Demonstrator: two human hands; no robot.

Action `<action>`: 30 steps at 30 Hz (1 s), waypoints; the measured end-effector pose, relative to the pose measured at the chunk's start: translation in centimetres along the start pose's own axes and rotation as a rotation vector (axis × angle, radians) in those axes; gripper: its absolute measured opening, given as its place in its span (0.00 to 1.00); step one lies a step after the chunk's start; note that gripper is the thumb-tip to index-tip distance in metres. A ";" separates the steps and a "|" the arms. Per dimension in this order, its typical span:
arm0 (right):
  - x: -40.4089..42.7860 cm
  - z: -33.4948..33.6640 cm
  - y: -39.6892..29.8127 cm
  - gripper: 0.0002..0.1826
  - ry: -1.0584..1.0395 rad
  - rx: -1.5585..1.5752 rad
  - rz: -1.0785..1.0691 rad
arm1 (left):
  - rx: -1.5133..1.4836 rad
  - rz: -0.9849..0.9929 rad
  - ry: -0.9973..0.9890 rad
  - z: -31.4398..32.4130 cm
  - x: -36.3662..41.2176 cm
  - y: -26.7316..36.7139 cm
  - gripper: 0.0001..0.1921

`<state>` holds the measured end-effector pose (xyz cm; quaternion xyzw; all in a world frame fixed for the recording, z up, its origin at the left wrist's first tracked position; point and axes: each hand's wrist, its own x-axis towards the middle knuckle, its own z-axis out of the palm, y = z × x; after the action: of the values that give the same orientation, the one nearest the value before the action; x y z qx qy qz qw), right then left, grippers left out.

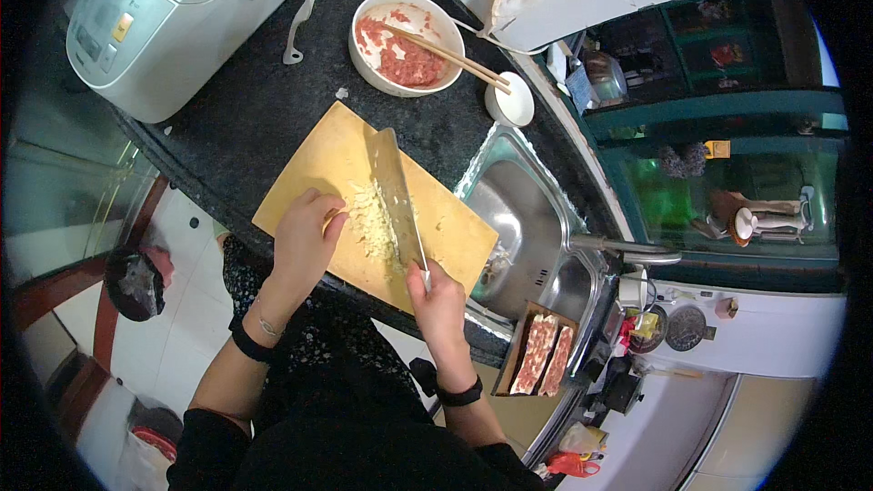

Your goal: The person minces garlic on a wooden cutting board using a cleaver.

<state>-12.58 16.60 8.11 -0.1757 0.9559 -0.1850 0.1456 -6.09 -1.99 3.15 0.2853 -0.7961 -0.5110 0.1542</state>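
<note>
My right hand [438, 300] grips the handle of a cleaver [397, 191], whose broad blade lies across a yellow cutting board [307, 150]. Beside the blade, on its left, spreads a heap of finely chopped pale food [372, 221], perhaps garlic; bits of it cling to the metal. My left hand [305, 235] hovers at the heap's left edge, thumb and index fingertips close together. Whether a small piece sits between those fingertips cannot be made out. The board rests at the front of a black speckled countertop [245, 109].
Behind the board stands a white bowl of minced meat [409, 68] with chopsticks [450, 58] across its rim, near a small white bowl [511, 101]. A rice cooker [184, 20] and a white spoon [300, 17] are at left. To the right are a steel sink [518, 218] and a meat-filled tray [508, 372].
</note>
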 end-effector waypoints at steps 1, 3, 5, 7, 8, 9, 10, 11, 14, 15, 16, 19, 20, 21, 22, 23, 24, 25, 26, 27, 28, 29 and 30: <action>0.0 0.4 0.2 0.12 0.014 -0.005 -0.026 | -0.017 -0.017 0.007 0.0 0.0 0.0 0.06; 0.1 1.0 0.2 0.12 0.047 -0.015 -0.083 | -0.036 -0.030 0.017 -0.1 0.0 0.0 0.06; 0.1 0.5 -0.3 0.12 0.036 -0.010 -0.087 | -0.010 0.008 0.022 -0.3 0.0 -0.1 0.06; -0.1 0.1 -0.5 0.12 0.018 0.010 -0.050 | -0.018 0.006 0.028 -0.2 -0.1 -0.3 0.06; -0.1 0.4 -0.5 0.12 0.013 0.010 -0.051 | -0.028 0.008 0.034 -0.2 -0.1 -0.3 0.05; 0.0 0.7 -0.6 0.12 0.015 0.017 -0.043 | -0.030 0.008 0.035 -0.2 -0.1 -0.3 0.05; 0.1 0.9 -0.6 0.12 0.017 0.024 -0.036 | -0.045 -0.004 0.041 -0.3 0.0 -0.3 0.05; 0.1 0.9 -0.4 0.12 0.018 0.022 -0.037 | -0.060 -0.015 0.046 -0.3 0.0 -0.3 0.05; 0.2 0.6 -0.4 0.13 0.012 -0.023 -0.083 | -0.033 0.022 0.049 -0.3 0.0 -0.4 0.05; 0.2 0.7 -0.5 0.13 0.009 -0.023 -0.083 | -0.032 0.019 0.048 -0.3 -0.1 -0.6 0.05; 0.1 0.9 -0.6 0.13 0.033 -0.004 -0.081 | -0.012 0.045 0.062 -0.3 0.0 -0.8 0.06; 0.3 1.3 -0.3 0.12 0.051 -0.010 -0.115 | 0.010 0.066 0.069 -0.6 0.1 -0.8 0.06; 0.4 1.3 -0.2 0.11 0.043 -0.036 -0.148 | 0.010 0.058 0.060 -0.7 0.2 -0.7 0.06; 0.2 1.2 -0.5 0.11 0.039 -0.032 -0.149 | 0.014 0.055 0.059 -0.8 0.1 -0.6 0.06; 0.0 0.8 -0.9 0.11 0.021 0.002 -0.122 | -0.005 0.044 0.074 -0.9 0.1 -0.5 0.06; -0.2 0.7 -1.2 0.11 0.003 0.036 -0.096 | -0.024 0.033 0.088 -1.0 0.1 -0.5 0.06; -0.3 1.0 -1.2 0.11 0.004 0.038 -0.095 | -0.022 0.034 0.086 -1.0 0.2 -0.5 0.06; -0.3 1.4 -1.1 0.12 0.006 0.047 -0.149 | -0.019 0.039 0.098 -1.1 0.2 -0.6 0.06; -0.3 1.7 -1.1 0.12 0.008 0.057 -0.204 | -0.016 0.044 0.110 -1.1 0.3 -0.7 0.06; -0.3 1.5 -1.3 0.12 0.008 0.058 -0.207 | -0.015 0.045 0.112 -1.1 0.3 -0.8 0.06; -0.4 1.1 -1.7 0.12 -0.024 0.028 -0.180 | -0.039 0.011 0.100 -1.1 0.3 -0.9 0.06; -0.5 0.9 -2.0 0.12 -0.057 -0.002 -0.154 | -0.062 -0.023 0.088 -1.2 0.4 -0.9 0.06; -0.6 1.0 -1.9 0.12 -0.003 -0.002 -0.172 | -0.062 -0.025 0.086 -1.2 0.3 -0.9 0.06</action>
<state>-11.15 14.89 8.07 -0.2578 0.9372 -0.1955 0.1305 -5.44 -3.38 2.85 0.3119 -0.7689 -0.5246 0.1907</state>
